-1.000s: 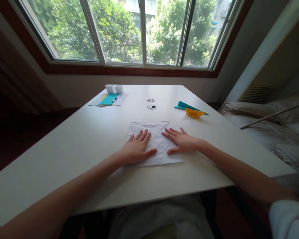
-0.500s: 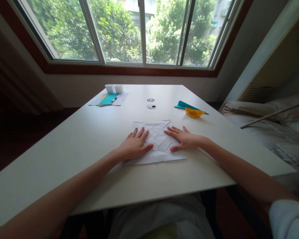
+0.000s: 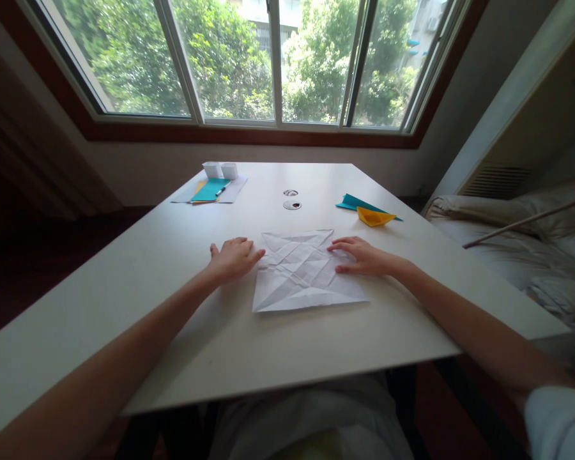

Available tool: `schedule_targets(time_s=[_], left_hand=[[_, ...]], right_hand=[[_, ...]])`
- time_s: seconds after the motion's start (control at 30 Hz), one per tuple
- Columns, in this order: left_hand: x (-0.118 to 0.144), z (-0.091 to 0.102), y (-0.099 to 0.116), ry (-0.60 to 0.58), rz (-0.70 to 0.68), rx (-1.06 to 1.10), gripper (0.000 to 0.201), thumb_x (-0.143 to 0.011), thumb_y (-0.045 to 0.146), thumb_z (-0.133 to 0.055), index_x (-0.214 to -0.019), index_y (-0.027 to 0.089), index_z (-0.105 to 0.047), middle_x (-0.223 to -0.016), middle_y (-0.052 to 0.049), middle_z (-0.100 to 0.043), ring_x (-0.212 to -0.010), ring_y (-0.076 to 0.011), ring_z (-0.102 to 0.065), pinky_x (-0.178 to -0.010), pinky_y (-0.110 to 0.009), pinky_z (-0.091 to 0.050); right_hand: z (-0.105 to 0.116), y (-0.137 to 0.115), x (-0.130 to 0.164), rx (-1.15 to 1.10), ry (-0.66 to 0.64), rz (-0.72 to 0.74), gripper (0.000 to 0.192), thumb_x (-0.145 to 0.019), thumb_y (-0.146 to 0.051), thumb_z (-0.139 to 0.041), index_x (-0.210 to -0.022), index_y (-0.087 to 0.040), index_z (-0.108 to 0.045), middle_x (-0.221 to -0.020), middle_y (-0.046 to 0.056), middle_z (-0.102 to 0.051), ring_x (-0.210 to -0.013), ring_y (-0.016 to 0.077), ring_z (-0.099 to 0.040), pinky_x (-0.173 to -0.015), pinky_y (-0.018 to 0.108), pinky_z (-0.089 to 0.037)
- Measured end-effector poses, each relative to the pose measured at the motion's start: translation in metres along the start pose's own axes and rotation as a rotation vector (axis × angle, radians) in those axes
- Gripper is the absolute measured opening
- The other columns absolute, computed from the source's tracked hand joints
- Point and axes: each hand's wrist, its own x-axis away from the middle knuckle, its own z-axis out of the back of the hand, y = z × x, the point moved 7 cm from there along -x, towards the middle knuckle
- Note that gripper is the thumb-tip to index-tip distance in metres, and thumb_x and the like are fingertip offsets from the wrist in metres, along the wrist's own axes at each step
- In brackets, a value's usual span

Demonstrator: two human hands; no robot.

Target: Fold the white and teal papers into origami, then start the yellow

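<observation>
Both hands have slid outward off the creased white square paper sheet (image 3: 307,271) at frame centre. Left hand (image 3: 232,257) rests loosely curled at its left edge; right hand (image 3: 364,257), fingers spread, seemingly presses its right edge.

**Creased white sheet, hands on either side**

Crumpled-looking white paper (image 3: 306,271) lies flat mid-table (image 3: 172,306), near the front edge. Left hand (image 3: 232,257) sits at its left edge, fingers curled, touching the far-left corner. Right hand (image 3: 361,257) rests on the right edge. Yellow folded piece (image 3: 374,218) on teal paper (image 3: 352,202) toward the far right corner.
</observation>
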Motion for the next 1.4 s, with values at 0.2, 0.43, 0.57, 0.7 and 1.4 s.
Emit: schedule_targets(time_s=[0.2, 0.43, 0.57, 0.7, 1.4], left_hand=[[-0.005, -0.001, -0.002, 0.047, 0.062, 0.275, 0.044, -0.081, 0.050, -0.038, -0.110, 0.023, -0.058, -0.131, -0.010, -0.047, -0.122, -0.0338, -0.038, -0.095, -0.056, -0.027], [0.003, 0.004, 0.011, -0.022, -0.075, 0.803, 0.058, -0.065, 0.039, -0.063, -0.115, 0.014, -0.048, -0.092, -0.010, -0.066, -0.082, -0.0248, -0.063, -0.069, -0.035, -0.050], [0.009, 0.004, 0.019, -0.111, -0.072, 1.043, 0.074, -0.059, 0.028, -0.070, -0.124, 0.017, -0.037, -0.075, -0.003, -0.066, -0.071, -0.0215, -0.064, -0.062, -0.032, -0.050], [0.009, 0.002, 0.017, -0.098, -0.019, 1.236, 0.076, -0.056, 0.022, -0.074, -0.122, 0.018, -0.037, -0.081, -0.004, -0.067, -0.071, -0.0199, -0.064, -0.061, -0.030, -0.050], [0.004, -0.005, 0.014, -0.244, -0.123, 1.316, 0.076, -0.055, 0.022, -0.079, -0.122, 0.018, -0.043, -0.090, -0.008, -0.069, -0.083, -0.0243, -0.065, -0.078, -0.043, -0.050]], right_hand=[[-0.001, -0.004, 0.000, -0.010, 0.000, 0.008, 0.061, -0.074, -0.061, -0.049, -0.123, -0.026, -0.049, -0.131, 0.009, -0.046, -0.123, 0.0261, -0.038, -0.102, 0.044, -0.027], [-0.002, -0.009, -0.001, 0.030, 0.012, 0.019, 0.060, -0.076, -0.060, -0.048, -0.123, -0.024, -0.050, -0.129, 0.010, -0.048, -0.121, 0.0281, -0.040, -0.102, 0.047, -0.025], [-0.002, -0.008, -0.001, -0.009, 0.039, 0.028, 0.055, -0.075, -0.057, -0.052, -0.120, -0.025, -0.052, -0.129, 0.010, -0.048, -0.120, 0.0281, -0.041, -0.101, 0.047, -0.028], [0.008, 0.005, -0.002, -0.188, 0.256, -0.041, 0.056, -0.075, -0.046, -0.057, -0.124, -0.022, -0.046, -0.136, 0.011, -0.038, -0.122, 0.0259, -0.039, -0.100, 0.042, -0.034], [-0.004, 0.038, -0.001, -0.982, 0.185, -0.326, 0.037, -0.065, -0.030, -0.071, -0.098, -0.017, -0.061, -0.084, 0.004, -0.067, -0.070, 0.0129, -0.061, -0.063, 0.025, -0.049]])
